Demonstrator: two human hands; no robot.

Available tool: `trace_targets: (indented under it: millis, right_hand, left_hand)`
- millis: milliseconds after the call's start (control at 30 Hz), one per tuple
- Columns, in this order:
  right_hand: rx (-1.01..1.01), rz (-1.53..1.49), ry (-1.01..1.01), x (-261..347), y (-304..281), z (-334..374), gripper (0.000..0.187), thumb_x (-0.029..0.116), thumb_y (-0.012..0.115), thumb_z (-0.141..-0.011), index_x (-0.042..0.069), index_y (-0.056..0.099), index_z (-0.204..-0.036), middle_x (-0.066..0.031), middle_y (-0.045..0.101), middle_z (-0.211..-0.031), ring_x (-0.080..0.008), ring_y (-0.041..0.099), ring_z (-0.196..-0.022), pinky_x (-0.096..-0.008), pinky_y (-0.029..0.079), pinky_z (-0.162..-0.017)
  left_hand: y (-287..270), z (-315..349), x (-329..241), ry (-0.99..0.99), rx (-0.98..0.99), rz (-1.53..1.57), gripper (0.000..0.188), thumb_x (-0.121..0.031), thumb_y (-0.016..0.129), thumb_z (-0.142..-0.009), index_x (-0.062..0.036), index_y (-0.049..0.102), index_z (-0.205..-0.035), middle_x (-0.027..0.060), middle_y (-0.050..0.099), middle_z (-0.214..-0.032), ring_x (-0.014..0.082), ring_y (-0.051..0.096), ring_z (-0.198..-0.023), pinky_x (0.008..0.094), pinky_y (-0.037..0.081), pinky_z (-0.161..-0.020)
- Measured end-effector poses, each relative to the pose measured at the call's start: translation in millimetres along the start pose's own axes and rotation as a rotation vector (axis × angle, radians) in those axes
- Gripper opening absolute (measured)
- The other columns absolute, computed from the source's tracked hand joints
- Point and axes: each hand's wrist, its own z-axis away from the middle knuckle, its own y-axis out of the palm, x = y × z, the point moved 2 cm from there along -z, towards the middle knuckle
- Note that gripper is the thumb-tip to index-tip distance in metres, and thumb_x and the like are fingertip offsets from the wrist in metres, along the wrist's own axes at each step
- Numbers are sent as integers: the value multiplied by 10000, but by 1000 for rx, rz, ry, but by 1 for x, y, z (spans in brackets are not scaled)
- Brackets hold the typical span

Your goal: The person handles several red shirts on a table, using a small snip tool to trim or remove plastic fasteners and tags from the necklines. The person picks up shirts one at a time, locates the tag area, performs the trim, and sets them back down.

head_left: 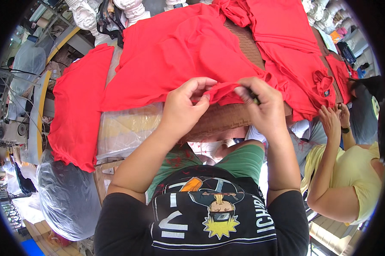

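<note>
A red garment [175, 55] is spread over the table, its near edge raised toward me. My left hand [188, 102] is closed in a pinch on that edge, the cloth between thumb and fingers. Close by on the right, my right hand [263, 100] is curled round a small dark tool [255, 100]. The fingers hide most of it, so its kind cannot be made out. A strip of the red cloth runs between the two hands, and the right fingertips are at its other end.
Another red garment [79, 102] hangs over the left corner, beside a plastic-wrapped stack [130, 132]. More red garments [286, 47] lie right. A co-worker in yellow [346, 179] handles red cloth there. A large grey plastic-covered bundle [66, 196] stands at lower left.
</note>
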Motion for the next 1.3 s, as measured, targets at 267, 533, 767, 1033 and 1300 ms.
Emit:
trace_targets:
  millis: [267,533,767,1033,1300]
  right_hand:
    - [-40,-196,102,-7,13,1,177,35,695,-833,33,659,-1007,-84,648,-825,-112,594,-723,-266,481,-673]
    - [100,-159,-66,17,16,11,256,-43,684,-735,47,648,-972,-93,602,-882,-244,633,-747,-318,498,-653]
    - [128,-112,-69,15,0,15,222,-15,712,-738,14,610,-933,-102,605,-843,-228,627,-731,-303,490,-637]
    - [123,-63,-5,20,-19,18,318,121,749,-785,22,593,-1044,-114,637,-913,-247,655,-820,-326,512,-707]
    - [121,59,-253,18,-18,15,278,85,723,-739,54,641,-1003,-97,644,-960,-279,630,-905,-350,466,-754]
  left_hand:
    - [-4,27,-18,-12,189,411,500,48,552,-893,7,429,-1376,60,633,-1092,79,594,-960,231,461,-878]
    - [9,32,-27,292,3,-278,449,-7,594,-900,-38,495,-1336,60,700,-963,66,639,-828,238,521,-704]
    - [4,29,-21,24,25,82,383,-21,621,-908,-6,557,-1285,67,689,-1048,80,620,-914,232,485,-835]
    - [2,27,-12,-23,54,336,325,-16,618,-908,38,589,-1228,96,672,-1087,119,628,-979,265,500,-884]
    - [2,27,-12,-81,87,447,346,-43,635,-907,29,587,-1242,77,673,-1069,87,613,-947,242,498,-854]
